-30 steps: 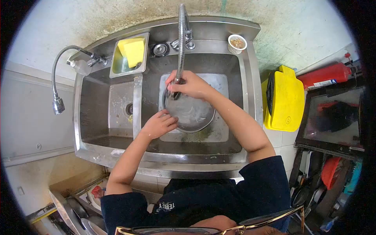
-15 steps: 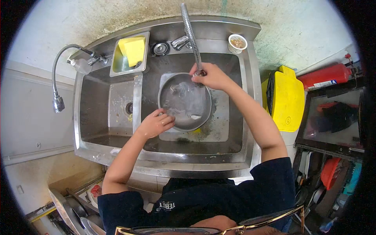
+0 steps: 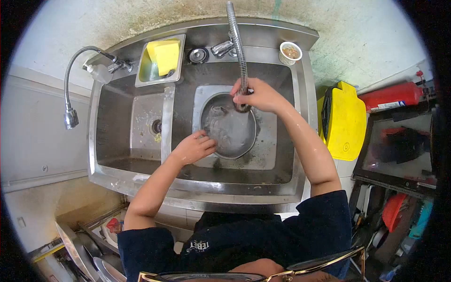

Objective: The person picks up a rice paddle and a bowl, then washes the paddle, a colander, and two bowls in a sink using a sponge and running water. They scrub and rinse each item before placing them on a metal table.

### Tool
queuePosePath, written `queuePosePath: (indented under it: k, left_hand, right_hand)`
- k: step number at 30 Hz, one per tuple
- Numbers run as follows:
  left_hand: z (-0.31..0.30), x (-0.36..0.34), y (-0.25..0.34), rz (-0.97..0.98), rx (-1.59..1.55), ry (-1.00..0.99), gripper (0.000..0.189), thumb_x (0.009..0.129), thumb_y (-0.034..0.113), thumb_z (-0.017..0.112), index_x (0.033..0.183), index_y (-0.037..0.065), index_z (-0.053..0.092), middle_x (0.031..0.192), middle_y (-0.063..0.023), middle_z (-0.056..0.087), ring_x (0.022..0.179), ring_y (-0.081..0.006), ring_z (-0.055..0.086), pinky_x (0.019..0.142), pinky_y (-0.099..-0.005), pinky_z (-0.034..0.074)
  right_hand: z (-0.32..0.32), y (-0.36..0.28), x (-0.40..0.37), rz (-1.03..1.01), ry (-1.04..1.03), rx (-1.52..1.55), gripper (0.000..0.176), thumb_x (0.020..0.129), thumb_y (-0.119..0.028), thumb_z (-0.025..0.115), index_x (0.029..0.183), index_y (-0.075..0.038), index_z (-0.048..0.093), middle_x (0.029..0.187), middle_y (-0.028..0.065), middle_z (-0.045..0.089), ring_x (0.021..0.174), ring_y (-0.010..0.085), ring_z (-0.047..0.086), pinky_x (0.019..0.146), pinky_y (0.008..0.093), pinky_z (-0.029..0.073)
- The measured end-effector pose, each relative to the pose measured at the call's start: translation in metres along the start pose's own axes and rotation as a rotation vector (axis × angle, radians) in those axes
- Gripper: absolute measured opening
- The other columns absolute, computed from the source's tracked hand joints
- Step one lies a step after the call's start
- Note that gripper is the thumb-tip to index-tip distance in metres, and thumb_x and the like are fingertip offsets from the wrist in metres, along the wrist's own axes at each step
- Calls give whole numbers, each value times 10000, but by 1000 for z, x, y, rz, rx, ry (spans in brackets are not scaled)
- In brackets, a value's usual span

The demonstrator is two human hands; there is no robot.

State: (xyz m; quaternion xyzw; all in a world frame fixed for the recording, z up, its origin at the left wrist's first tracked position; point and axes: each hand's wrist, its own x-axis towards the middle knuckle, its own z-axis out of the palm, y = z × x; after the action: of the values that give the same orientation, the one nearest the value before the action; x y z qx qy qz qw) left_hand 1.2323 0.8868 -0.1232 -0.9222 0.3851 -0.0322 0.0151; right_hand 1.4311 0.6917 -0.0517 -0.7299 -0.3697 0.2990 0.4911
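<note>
A round grey metal pan (image 3: 230, 136) with cloudy water in it is low in the right sink basin, over a pale rectangular area (image 3: 263, 150) of the basin floor. My left hand (image 3: 195, 146) is at the pan's left rim, its fingers curled over the edge; the thumb is partly hidden. Above the pan's far right rim, my right hand (image 3: 257, 96) grips the spray head (image 3: 243, 107) of a flexible metal faucet (image 3: 237, 42), which points down into the pan.
To the left lies a second basin (image 3: 127, 162) with a drain. On the back ledge are a metal container (image 3: 174, 81) with yellow sponges (image 3: 165, 56), a drain strainer (image 3: 198, 55) and a white cup (image 3: 290, 53). Another flexible faucet (image 3: 66, 89) arches at left; a yellow bin (image 3: 346, 127) stands right.
The pan looks lower in the basin and slightly further right. Both hands have moved a little right with it, and the spray head has come down over the pan.
</note>
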Motion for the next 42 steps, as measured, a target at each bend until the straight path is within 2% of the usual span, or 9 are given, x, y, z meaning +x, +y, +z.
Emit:
queuePosePath:
  k: [7, 15, 21, 25, 27, 30, 36, 37, 42]
  left_hand:
    - [-3, 30, 0, -177, -398, -57, 310, 706, 177, 628, 1003, 120, 558, 1107, -7, 518, 953, -208, 542, 878, -347, 401]
    - [27, 70, -25, -1042, -1400, 185, 520, 719, 323, 714, 1111, 33, 535, 966, -110, 608, 844, -205, 573, 739, -329, 454]
    - [-24, 53, -6, -794, -1115, -62, 340, 701, 188, 731, 964, 28, 587, 983, -81, 591, 882, -163, 540, 803, -304, 423]
    - [-41, -5, 10, -650, -992, 457, 142, 798, 148, 633, 890, 62, 567, 806, -22, 562, 761, -126, 519, 634, -233, 417]
    - [-57, -41, 18, -1320, -1438, 675, 83, 874, 177, 553, 878, 95, 558, 788, 46, 518, 717, -49, 450, 590, -193, 368]
    - [-83, -86, 40, -1444, -1514, 1222, 118, 926, 203, 466, 892, 113, 534, 784, 73, 482, 715, -23, 424, 613, -188, 368]
    - [-142, -162, 131, -1401, -1444, 2159, 259, 906, 351, 476, 1056, 143, 511, 993, 3, 549, 913, -160, 513, 797, -384, 452]
    - [-159, -174, 158, -1402, -1393, 2206, 272, 904, 357, 476, 1065, 141, 514, 999, 4, 554, 908, -158, 525, 772, -388, 468]
    - [-229, -212, 340, -1867, -401, 2189, 272, 884, 261, 528, 1088, 82, 512, 1012, -13, 559, 901, -143, 531, 768, -344, 457]
  right_hand:
    - [50, -6, 28, -143, 35, 226, 170, 781, -143, 641, 909, -54, 574, 824, 25, 590, 773, 96, 550, 661, 257, 454]
    - [39, -10, 16, -57, -17, 227, 173, 783, -160, 637, 919, -68, 582, 823, 14, 579, 768, 106, 543, 686, 261, 455]
    - [19, 4, 11, 84, -90, 237, 215, 760, -161, 659, 926, -56, 572, 802, 43, 596, 732, 112, 538, 655, 270, 448]
    - [22, -3, -4, 43, 119, 31, 281, 766, -161, 667, 1002, -60, 554, 827, 43, 594, 762, 113, 561, 652, 245, 457]
    - [25, 0, -14, -2, 170, 153, 389, 743, -155, 696, 1073, -54, 518, 856, 34, 588, 781, 116, 568, 670, 234, 457]
    - [51, 25, -23, 101, 258, 370, 552, 692, -92, 731, 1169, -42, 456, 914, 30, 572, 788, 123, 566, 686, 241, 457]
    - [135, 206, 46, 63, -200, -294, 210, 836, -168, 543, 993, -42, 602, 874, 100, 628, 776, 223, 600, 722, 350, 491]
    - [155, 300, 59, -372, -51, -432, 260, 805, -216, 562, 985, -33, 607, 940, 158, 623, 843, 302, 601, 769, 420, 476]
    - [224, 304, 73, -5, -284, -736, 273, 809, -227, 555, 998, -34, 598, 952, 158, 619, 854, 303, 597, 775, 418, 473]
